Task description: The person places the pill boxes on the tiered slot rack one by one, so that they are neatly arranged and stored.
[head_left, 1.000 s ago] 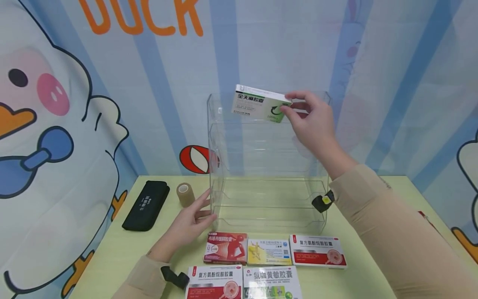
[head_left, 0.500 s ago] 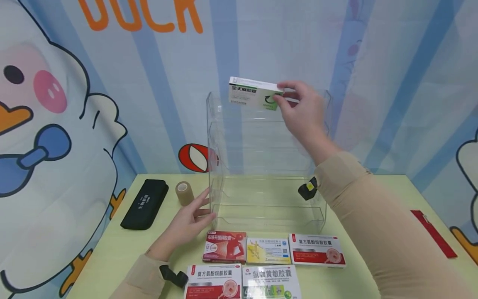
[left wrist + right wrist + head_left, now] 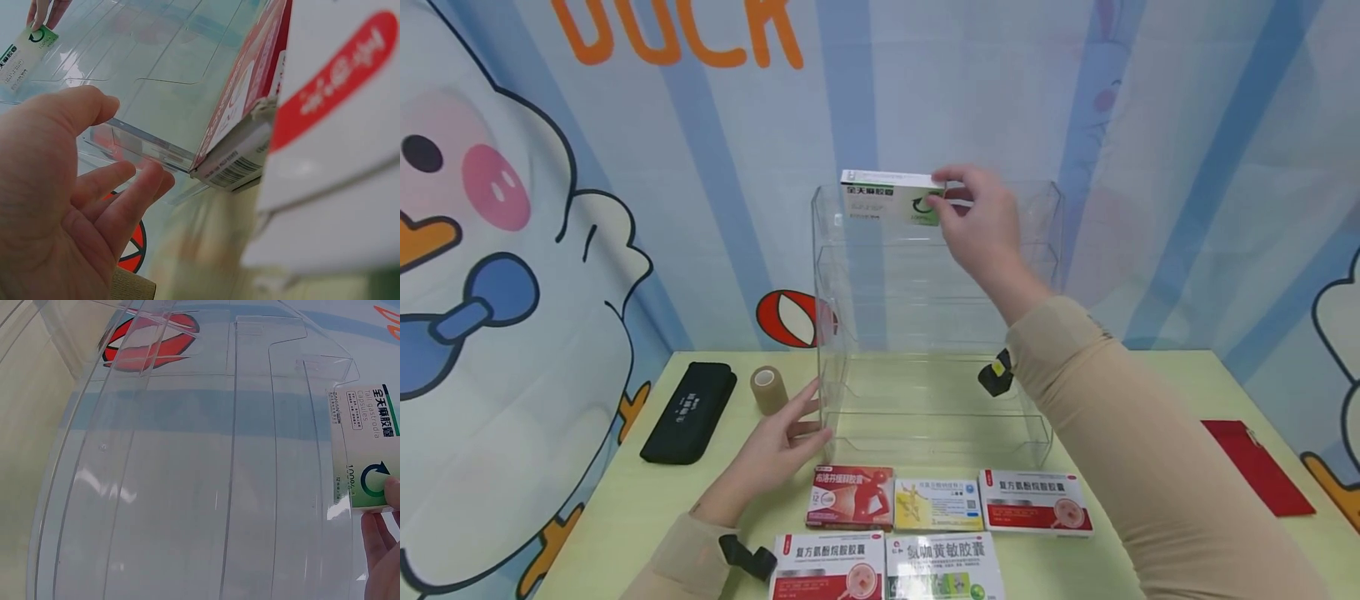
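Between thumb and fingers my right hand (image 3: 981, 221) pinches a white and green medicine box (image 3: 887, 200) by its right end. That box is held nearly level at the top left of a clear tiered acrylic rack (image 3: 936, 325); in the right wrist view the box (image 3: 365, 447) overlaps the rack's top tier edge. My left hand (image 3: 778, 446) rests against the rack's lower left side, its fingers extended; in the left wrist view the thumb and fingers of the left hand (image 3: 75, 181) lie along the side panel.
In front of the rack lie a red box (image 3: 850, 497), a yellow and white box (image 3: 938, 504), red and white boxes (image 3: 1037, 502) and a white-green box (image 3: 943, 567). A black case (image 3: 688, 412) and tan tape roll (image 3: 768, 390) stand left; a red pouch (image 3: 1258, 467) lies right.
My right hand has carried the white and green box leftward and turned it more level over the rack's top. The left hand keeps its place on the rack's side.
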`<act>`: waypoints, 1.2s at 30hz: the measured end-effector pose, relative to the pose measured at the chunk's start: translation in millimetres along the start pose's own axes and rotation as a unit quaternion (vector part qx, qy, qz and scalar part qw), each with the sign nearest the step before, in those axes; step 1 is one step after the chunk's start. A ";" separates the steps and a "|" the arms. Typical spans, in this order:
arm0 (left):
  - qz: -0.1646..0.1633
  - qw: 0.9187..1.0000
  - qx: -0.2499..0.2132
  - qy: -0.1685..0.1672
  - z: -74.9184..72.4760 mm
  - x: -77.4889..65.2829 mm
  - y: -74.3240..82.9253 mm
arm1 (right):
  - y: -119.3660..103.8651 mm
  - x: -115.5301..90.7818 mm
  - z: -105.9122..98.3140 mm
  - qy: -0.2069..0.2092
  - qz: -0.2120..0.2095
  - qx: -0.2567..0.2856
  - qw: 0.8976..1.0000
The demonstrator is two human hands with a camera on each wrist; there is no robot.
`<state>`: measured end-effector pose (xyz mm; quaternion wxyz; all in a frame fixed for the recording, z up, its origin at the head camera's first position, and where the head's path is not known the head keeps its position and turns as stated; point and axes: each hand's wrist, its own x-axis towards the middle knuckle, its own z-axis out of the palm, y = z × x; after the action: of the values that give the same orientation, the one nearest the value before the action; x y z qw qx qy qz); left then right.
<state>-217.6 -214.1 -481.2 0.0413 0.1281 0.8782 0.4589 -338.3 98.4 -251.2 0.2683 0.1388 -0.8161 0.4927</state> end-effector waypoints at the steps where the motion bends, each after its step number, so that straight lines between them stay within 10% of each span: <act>1: 0.000 1.000 0.000 0.000 0.1 -0.2 0.0 | 0.4 -0.4 1.0 -0.002 0.001 -0.002 1.000; 36: 0.026 0.999 -0.019 0.022 8.6 -1.0 -6.5 | 4.7 -7.8 5.5 -0.078 -0.007 -0.063 0.995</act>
<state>-216.2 -211.1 -491.4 0.0124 0.1397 0.8665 0.4791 -336.0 95.5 -261.2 0.2152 0.1655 -0.8630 0.4261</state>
